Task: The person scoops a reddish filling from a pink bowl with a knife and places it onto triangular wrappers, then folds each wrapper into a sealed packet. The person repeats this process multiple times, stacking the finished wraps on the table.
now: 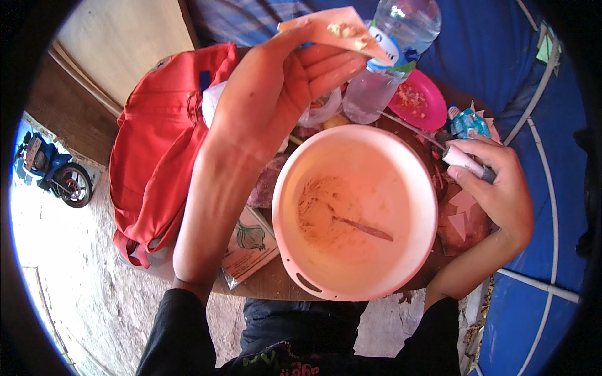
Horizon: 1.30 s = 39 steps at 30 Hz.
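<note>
My left hand [301, 75] is raised at the upper middle, palm turned up and fingers stretched. It holds a thin, pale dough wrapper [320, 28] with a small lump of whitish filling [348, 32] on top. At the right, the fingers of my right hand [505, 182] are closed round a pale, cylindrical handle [463, 161] with dark ends. A thin metal strip lines up with this handle, pointing toward the water bottle; its kind is unclear. Between my arms stands a large whitish basin [401, 188], with a spoon [364, 229] resting in a pasty mixture [320, 210].
A red bag [163, 125] lies left of my arm. Behind the basin stand a large water bottle [370, 88] and a pink plate [419, 103] with crumbs. Cut wrapper pieces [461, 222] lie at the right, near a blue packet [469, 123]. A packet [251, 247] lies left of the basin.
</note>
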Motion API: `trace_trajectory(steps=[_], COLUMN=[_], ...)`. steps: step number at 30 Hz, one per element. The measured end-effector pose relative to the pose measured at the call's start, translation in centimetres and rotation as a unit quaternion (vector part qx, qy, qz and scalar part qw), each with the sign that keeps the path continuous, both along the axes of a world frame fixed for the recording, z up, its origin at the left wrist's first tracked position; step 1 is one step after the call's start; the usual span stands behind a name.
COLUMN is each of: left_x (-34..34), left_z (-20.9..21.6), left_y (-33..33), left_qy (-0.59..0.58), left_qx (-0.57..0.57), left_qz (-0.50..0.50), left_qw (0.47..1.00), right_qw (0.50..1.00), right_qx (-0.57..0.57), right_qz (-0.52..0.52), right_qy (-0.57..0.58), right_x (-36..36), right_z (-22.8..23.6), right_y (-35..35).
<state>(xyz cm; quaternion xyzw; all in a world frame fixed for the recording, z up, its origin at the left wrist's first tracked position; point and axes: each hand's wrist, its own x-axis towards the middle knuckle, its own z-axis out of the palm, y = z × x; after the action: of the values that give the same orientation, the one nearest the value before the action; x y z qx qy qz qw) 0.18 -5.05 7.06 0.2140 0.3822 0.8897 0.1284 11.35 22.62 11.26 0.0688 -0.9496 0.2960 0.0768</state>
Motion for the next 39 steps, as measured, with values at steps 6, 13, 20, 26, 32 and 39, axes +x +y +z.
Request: trace_trajectory(steps=[6,13,20,26,32,39], left_x=[0.0,0.3,0.2,0.3,0.4,0.7], left_z=[-0.4,-0.5,0.0,0.2,0.1,0.4], left_y=[0.3,0.7,1.2,1.0,0.9,1.1], left_qy=[-0.005,0.006,-0.054,-0.07,-0.075,-0.117], left_qx=[0.005,-0.036,-0.056,-0.054,-0.057,-0.069], left_qz=[-0.046,-0.031,-0.003,-0.014,0.003,0.036], left_qw=[0.999,0.999,0.997,0.996,0.996,0.99], right_qw=[0.974,0.93,0.915,0.905,0.887,0.856], right_qx=[0.065,0.113,0.045,0.008,-0.029,-0.053], right_qz=[0.127,0.244,0.266,0.324,0.343,0.298], right_qy=[-0.175,-0.249,-0.301,-0.277,-0.309,-0.418], right_x=[-2.5,-4.4,-4.5,-4.8,-5.8,-6.7], right_z=[-2.3,-3.4,-3.6,-4.6,-5.9,-5.5], right_y=[-2.6,-3.7,-3.7,-3.8,-3.9,-4.4])
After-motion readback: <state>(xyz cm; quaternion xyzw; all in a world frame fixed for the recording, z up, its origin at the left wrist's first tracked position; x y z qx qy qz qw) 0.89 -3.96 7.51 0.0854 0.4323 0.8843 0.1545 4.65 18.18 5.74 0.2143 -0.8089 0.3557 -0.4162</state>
